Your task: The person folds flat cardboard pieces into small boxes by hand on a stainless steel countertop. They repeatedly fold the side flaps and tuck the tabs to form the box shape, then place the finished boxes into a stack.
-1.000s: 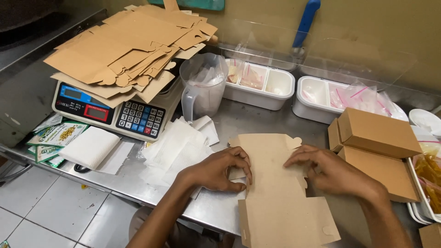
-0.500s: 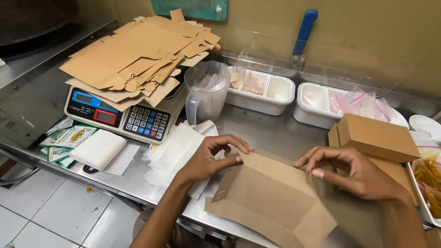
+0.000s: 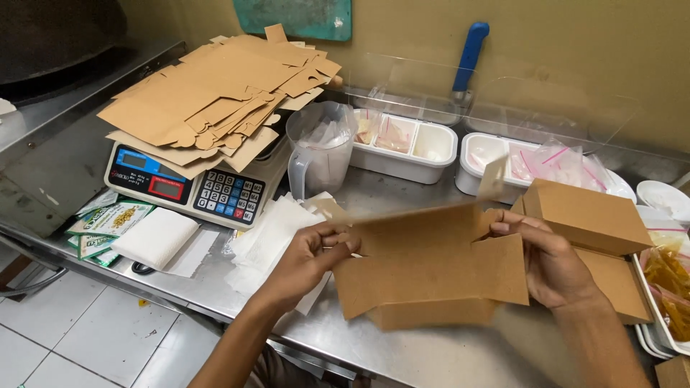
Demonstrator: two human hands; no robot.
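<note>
In front of me: a white digital scale (image 3: 188,188) bearing flat brown cardboard blanks (image 3: 215,93), a clear plastic jug (image 3: 320,147), and two white compartment trays (image 3: 406,147).

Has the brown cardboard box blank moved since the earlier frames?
Yes. The cardboard box blank lay flat on the steel counter; now both hands hold it raised and partly folded, its top edge nearer the white tubs.

Left hand (image 3: 310,253), right hand (image 3: 550,262) gripping

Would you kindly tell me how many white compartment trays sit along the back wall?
2: one white tray just right of the clear plastic jug, another white tray further right, partly hidden behind the cardboard box being folded.
</note>
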